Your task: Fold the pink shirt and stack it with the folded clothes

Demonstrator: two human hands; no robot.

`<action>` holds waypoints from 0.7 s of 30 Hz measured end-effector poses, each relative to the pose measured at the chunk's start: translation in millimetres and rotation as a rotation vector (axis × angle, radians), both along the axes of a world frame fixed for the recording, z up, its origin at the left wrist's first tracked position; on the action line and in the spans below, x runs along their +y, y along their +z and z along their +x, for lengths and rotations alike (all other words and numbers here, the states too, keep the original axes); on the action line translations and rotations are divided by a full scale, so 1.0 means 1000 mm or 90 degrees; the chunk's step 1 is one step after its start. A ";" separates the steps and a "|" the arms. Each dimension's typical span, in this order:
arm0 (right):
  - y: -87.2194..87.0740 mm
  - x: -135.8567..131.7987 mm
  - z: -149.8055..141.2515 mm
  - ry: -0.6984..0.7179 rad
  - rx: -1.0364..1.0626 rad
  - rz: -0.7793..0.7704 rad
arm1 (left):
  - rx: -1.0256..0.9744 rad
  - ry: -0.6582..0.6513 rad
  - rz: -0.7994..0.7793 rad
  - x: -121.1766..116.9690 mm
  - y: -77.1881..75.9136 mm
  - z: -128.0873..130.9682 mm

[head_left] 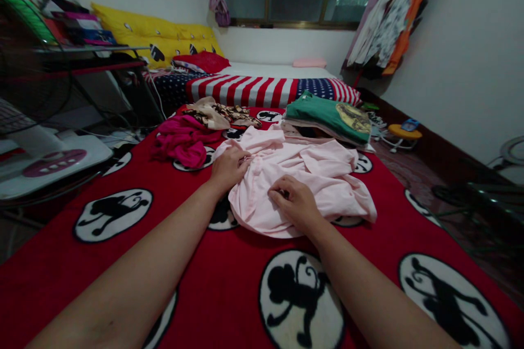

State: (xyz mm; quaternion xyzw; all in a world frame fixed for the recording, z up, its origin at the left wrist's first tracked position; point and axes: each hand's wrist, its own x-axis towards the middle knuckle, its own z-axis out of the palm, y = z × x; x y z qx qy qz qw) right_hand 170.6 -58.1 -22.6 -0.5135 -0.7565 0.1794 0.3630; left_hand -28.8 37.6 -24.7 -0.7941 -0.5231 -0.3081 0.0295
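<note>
A pale pink shirt lies crumpled and spread on the red blanket, which is printed with black monkeys in white ovals. My left hand is at the shirt's left side, fingers curled in on the cloth near a seam that looks like the button edge. On the shirt's front part rests my right hand, thumb and fingers pinched together on the fabric. Beyond the left hand is a bunched magenta garment. Behind the shirt, to the right, sits a stack of folded clothes with a green shirt on top.
Beige and patterned clothing lies at the blanket's far side. A white fan base and a cluttered desk stand on the left. Past the blanket is a flag-patterned bed. A small stool is on the right floor.
</note>
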 end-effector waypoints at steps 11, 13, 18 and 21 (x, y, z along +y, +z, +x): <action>-0.001 0.000 0.000 0.003 0.004 0.002 | -0.001 0.001 -0.005 0.001 -0.001 0.000; -0.001 0.001 0.000 0.003 0.007 0.002 | 0.003 0.000 -0.001 0.001 -0.001 0.000; -0.001 0.000 0.001 0.003 0.004 0.001 | 0.003 -0.008 0.001 0.000 0.000 0.000; -0.001 0.000 0.001 0.002 0.004 0.006 | 0.005 -0.007 -0.008 0.001 0.000 0.000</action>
